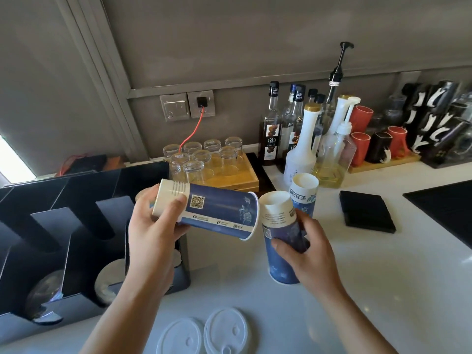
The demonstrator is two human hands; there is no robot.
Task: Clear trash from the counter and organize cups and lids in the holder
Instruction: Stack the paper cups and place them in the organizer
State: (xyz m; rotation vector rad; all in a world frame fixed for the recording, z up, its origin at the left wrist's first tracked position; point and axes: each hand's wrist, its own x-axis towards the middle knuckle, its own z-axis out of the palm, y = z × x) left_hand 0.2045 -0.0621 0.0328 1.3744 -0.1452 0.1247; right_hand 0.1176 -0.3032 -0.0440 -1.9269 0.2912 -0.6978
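My left hand (155, 226) grips a blue and white paper cup (217, 210) lying sideways in the air, its open rim pointing right. My right hand (309, 254) is wrapped around a second blue paper cup (279, 261) that stands upside down on the white counter (383, 264). A third upside-down cup (304, 192) stands just behind it. The black cup and lid holder (76, 226) fills the left side, with lids in its lower slots. Two clear plastic lids (204, 333) lie flat on the counter near the front edge.
Several upturned glasses sit on a wooden tray (240, 177) behind the cups. Syrup and pump bottles (301, 139) stand at the back. Red and black mugs (378, 144) on a wooden board lie further right. A black pad (365, 212) rests on the counter right of the cups.
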